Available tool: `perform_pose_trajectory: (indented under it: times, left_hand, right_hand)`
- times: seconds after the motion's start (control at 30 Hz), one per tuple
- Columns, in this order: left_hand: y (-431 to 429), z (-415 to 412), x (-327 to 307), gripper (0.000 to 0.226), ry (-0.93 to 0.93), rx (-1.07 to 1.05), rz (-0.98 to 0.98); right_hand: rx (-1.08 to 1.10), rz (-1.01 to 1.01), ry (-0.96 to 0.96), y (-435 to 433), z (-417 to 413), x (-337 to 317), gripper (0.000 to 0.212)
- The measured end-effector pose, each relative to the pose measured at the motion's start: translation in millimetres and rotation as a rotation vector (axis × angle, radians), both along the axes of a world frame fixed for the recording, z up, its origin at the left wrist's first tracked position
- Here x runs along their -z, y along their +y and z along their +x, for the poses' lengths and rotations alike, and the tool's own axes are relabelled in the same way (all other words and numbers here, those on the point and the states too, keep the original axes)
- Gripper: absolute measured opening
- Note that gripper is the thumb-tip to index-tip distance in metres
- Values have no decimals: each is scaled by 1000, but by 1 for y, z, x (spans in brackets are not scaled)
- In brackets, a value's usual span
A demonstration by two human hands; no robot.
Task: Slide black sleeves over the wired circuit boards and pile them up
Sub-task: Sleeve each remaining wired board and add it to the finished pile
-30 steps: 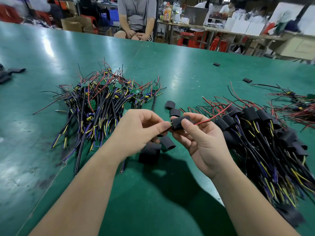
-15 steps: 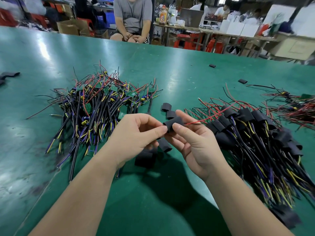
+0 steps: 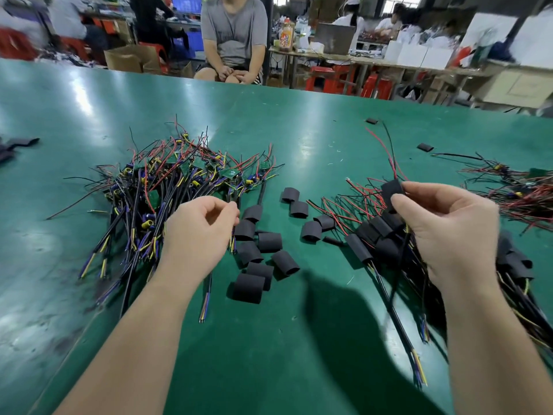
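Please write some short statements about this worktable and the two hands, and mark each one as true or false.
1. The right hand holds a sleeved board over the pile of sleeved boards. True.
2. The left hand grips one of the loose sleeves. False: it holds nothing that shows, and the loose sleeves lie on the table between the two hands.
3. The pile of bare wired boards lies to the left of the loose sleeves. True.
4. The table has a red top. False: the top is green.
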State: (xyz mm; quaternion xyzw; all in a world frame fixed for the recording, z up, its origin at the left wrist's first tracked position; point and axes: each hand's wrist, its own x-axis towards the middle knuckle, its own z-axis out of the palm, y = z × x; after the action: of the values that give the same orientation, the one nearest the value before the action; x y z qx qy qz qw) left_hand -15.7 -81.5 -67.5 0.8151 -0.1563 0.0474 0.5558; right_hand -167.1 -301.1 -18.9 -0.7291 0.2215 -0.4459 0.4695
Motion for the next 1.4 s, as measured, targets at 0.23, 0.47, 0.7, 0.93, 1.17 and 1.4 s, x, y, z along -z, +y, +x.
perform_pose_trajectory:
  times: [0.23,0.47,0.7,0.93,1.17,1.4]
  left_hand:
    - [3,2,7,10,-274,-87,325]
    - [1,9,24,37,-233,-178,827]
    - [-3,26,30,26,-243,-309,809]
    - [-6,24,33,39,-276,-297,873]
    - [-1,28,26,34,-335,-427,656]
    - [23,46,22,39,-191,-555,652]
  right_hand:
    - [145,-335,345,-12,-7,6,11]
    - [92,-569,985,-1,4,30,32]
    - [-94,-552,713,41,13,39,11]
    - [-55,-521,893,29,15,47,13]
    - [-27,-500,936,23,14,47,20]
    - [-40,-494,867,28,16,48,21]
